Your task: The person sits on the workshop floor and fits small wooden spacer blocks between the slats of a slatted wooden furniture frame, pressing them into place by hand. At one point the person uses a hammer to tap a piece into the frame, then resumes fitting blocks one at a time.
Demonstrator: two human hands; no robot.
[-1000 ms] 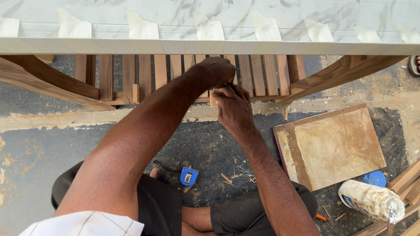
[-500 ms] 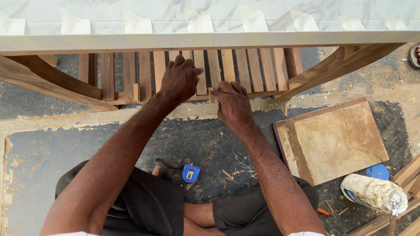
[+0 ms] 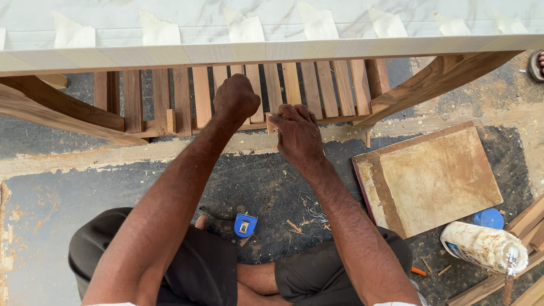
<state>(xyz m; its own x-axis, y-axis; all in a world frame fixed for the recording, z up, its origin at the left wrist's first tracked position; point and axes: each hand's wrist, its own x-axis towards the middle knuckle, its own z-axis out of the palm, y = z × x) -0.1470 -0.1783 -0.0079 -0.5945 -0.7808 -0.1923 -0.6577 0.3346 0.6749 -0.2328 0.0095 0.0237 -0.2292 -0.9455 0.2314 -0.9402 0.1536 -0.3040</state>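
I sit cross-legged facing a slatted wooden frame [image 3: 323,85] under a pale top rail [image 3: 141,55]. My left hand [image 3: 236,99] is a closed fist pressed against the slats near the middle, and whether it grips one is hidden. Just to its right and lower, my right hand [image 3: 297,135] rests at the frame's bottom rail. Its fingertips are pinched on a small pale wooden block [image 3: 270,122] set between the slats. A similar block [image 3: 170,120] sits further left on the same rail.
A blue tape measure [image 3: 245,225] lies on the dark floor by my knee, with small nails and chips [image 3: 310,212] beside it. To the right are a flat wooden board [image 3: 436,178], a white glue bottle [image 3: 484,247], a blue lid [image 3: 489,217] and timber offcuts [image 3: 524,221].
My left hand has drawn away from the right hand and moved left along the slats, closing into a fist. The right hand has stayed at the bottom rail.
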